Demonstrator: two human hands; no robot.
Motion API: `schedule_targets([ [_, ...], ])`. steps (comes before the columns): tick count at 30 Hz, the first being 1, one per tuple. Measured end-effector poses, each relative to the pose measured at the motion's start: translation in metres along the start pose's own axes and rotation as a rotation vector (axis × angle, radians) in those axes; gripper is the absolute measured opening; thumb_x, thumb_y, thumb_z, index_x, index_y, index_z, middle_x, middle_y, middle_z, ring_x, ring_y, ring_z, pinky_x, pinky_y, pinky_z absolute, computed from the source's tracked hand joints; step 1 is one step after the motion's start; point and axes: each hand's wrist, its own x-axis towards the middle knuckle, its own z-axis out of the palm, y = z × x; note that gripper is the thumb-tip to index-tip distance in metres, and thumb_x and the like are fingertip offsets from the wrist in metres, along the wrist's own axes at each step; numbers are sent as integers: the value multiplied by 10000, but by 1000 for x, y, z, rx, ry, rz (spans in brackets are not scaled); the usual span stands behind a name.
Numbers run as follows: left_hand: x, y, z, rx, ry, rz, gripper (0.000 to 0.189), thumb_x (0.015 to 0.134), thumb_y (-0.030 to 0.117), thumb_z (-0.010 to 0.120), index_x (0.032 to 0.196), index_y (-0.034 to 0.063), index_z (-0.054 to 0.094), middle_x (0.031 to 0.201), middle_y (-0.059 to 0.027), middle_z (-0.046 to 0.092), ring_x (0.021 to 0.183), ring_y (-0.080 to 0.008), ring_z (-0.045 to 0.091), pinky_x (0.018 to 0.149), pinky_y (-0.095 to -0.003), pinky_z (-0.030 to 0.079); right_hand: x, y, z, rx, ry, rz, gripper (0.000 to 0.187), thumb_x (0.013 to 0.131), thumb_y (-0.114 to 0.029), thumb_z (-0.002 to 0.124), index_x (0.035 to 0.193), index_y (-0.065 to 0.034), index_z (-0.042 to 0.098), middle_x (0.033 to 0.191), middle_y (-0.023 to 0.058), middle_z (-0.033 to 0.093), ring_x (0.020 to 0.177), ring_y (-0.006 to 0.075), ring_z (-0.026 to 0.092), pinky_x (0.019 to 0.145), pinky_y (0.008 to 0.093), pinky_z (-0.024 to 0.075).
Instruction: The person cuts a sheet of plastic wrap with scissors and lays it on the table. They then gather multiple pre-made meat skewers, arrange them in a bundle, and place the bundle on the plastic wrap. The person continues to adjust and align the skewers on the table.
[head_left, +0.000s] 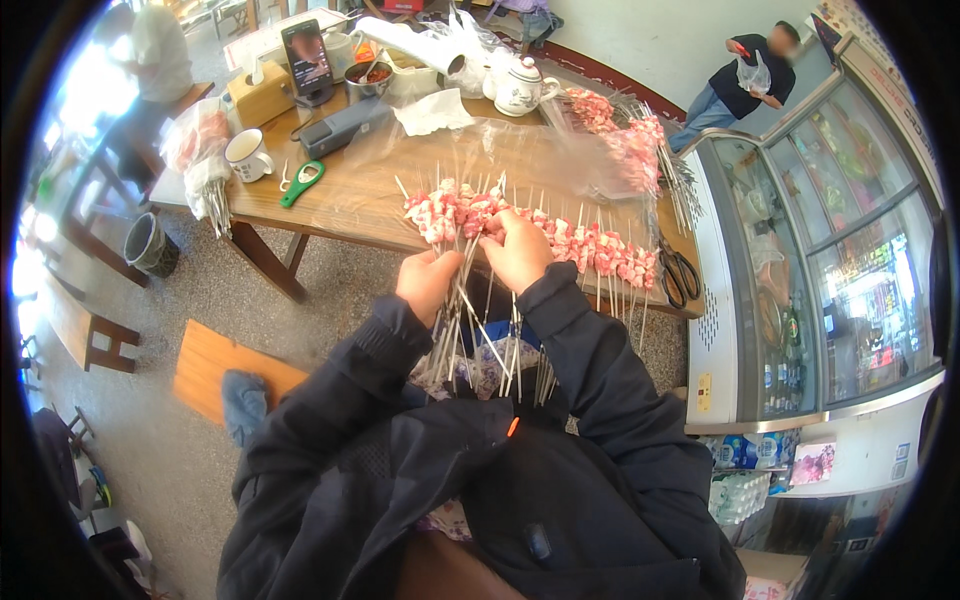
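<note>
My left hand (427, 283) is closed around the thin metal shafts of several raw meat skewers (432, 214), whose bare ends fan down over my lap. Pink and white chunks of meat crowd their upper ends, at the table's near edge. Just right of it, my right hand (519, 247) pinches one skewer at its meat, thumb and forefinger together; the fingertips partly hide the piece. Along the edge to the right lies a row of more meat skewers (600, 251), shafts jutting past the wood. Clear plastic sheeting (360, 201) covers part of the wooden table (289, 214).
Black-handled scissors (679, 277) rest at the right corner, near piled skewers (630, 150). Further back stand a teapot (519, 90), a phone (307, 60), a tissue box (260, 94), a mug (248, 156) and a green-handled peeler (303, 184). A glass-doored refrigerator (712, 322) borders the right; a person (750, 79) stands beyond.
</note>
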Motion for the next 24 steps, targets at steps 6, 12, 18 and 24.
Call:
schedule_targets([
  [6,-12,7,4,25,-51,50,149,899,74,608,1014,-21,609,754,-84,652,578,-166,630,520,-271,506,12,17,15,82,55,0,161,797,-144,714,857,5,713,763,151,700,679,237,667,665,354,518],
  [12,-8,15,4,6,-85,-14,183,887,35,575,1052,-43,585,842,-123,670,673,-205,671,601,-294,552,23,-5,4,238,-57,193,200,769,-162,683,746,35,708,694,146,676,633,211,642,617,343,491],
  [18,-6,17,-4,-186,-141,-121,226,906,84,534,1082,-53,575,949,-168,677,828,-259,685,727,-347,568,26,-7,3,227,-86,180,233,783,-199,643,746,13,734,681,142,681,627,206,649,612,356,494],
  [24,-14,33,-6,-342,-96,-250,195,945,213,527,976,24,568,989,-175,677,931,-291,660,853,-417,538,23,5,3,376,-125,262,235,801,-192,655,767,24,741,723,103,686,660,181,638,635,329,492],
])
